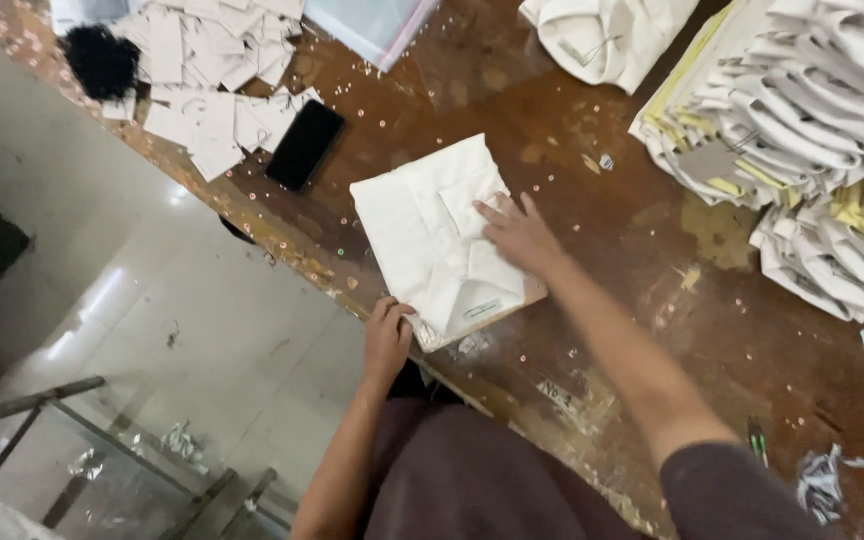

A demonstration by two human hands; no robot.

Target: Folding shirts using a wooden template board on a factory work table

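1. Left hand [388, 338] pinches near corner of folded white cotton shirt [432, 235] at worn brown wooden table [592, 180] edge.
2. Right hand [518, 233] flat, fingers spread, pressing shirt.
3. Black phone [305, 144] beyond; stacked folded white shirts [812, 110] far right.

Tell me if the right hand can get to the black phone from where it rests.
Probably yes: the right hand lies flat on the folded shirt, and only bare table separates shirt and phone.
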